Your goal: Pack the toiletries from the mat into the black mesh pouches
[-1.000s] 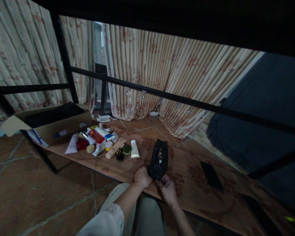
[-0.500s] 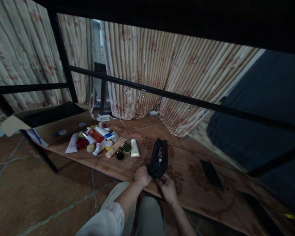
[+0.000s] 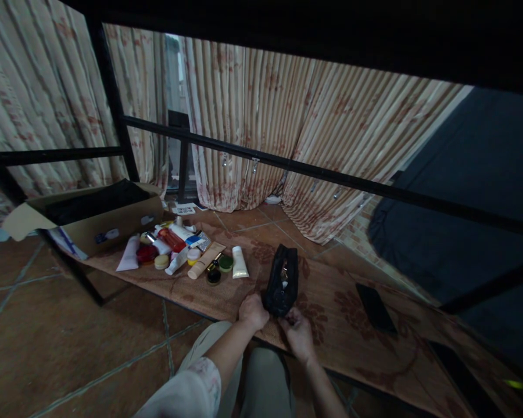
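Observation:
A small black cosmetic bag (image 3: 279, 284) stands on the patterned bench mat, its top unzipped so that some small shiny items show inside. My left hand (image 3: 253, 312) is closed at the bag's near left corner, fingertips partly hidden. At the near right corner, my right hand (image 3: 298, 334) pinches the bag's edge with bent fingers. Left of the bag lies a white squeeze tube (image 3: 239, 263), apart from both hands. Beyond it are a green-lidded jar (image 3: 225, 263), a black round jar (image 3: 213, 277) and a beige tube (image 3: 203, 264).
Several more tubes and jars, among them a red bottle (image 3: 171, 239), are heaped near an open cardboard box (image 3: 122, 223). A black phone (image 3: 376, 309) lies to the right. A dark metal rail (image 3: 314, 170) crosses behind the bench mat (image 3: 331, 337).
Almost nothing differs. Both hands stay at the near end of the bag, and the whole view has shifted very slightly.

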The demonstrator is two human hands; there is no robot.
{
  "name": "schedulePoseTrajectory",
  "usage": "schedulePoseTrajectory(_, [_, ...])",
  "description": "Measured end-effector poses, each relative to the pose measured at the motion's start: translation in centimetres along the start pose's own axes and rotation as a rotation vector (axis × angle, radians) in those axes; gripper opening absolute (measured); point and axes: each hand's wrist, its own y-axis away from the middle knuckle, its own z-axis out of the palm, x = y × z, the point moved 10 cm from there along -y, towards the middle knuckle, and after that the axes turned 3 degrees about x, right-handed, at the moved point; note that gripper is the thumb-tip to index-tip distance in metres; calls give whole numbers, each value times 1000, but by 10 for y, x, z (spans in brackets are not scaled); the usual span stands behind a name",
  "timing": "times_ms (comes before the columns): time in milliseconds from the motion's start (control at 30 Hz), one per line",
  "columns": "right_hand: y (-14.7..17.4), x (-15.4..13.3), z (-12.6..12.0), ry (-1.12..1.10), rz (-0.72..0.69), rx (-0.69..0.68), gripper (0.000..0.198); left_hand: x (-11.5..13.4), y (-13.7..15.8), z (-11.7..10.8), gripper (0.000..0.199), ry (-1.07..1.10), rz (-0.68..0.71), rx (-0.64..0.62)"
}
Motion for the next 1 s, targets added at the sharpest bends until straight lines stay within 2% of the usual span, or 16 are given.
schedulePoseTrajectory(433, [1, -3, -3, 9, -3, 26, 15, 1, 1, 0, 36, -4, -9, -8])
schedulePoseTrajectory(1000, [1, 1, 2, -8, 14, -12, 18, 2, 2, -1, 33, -13, -2, -4])
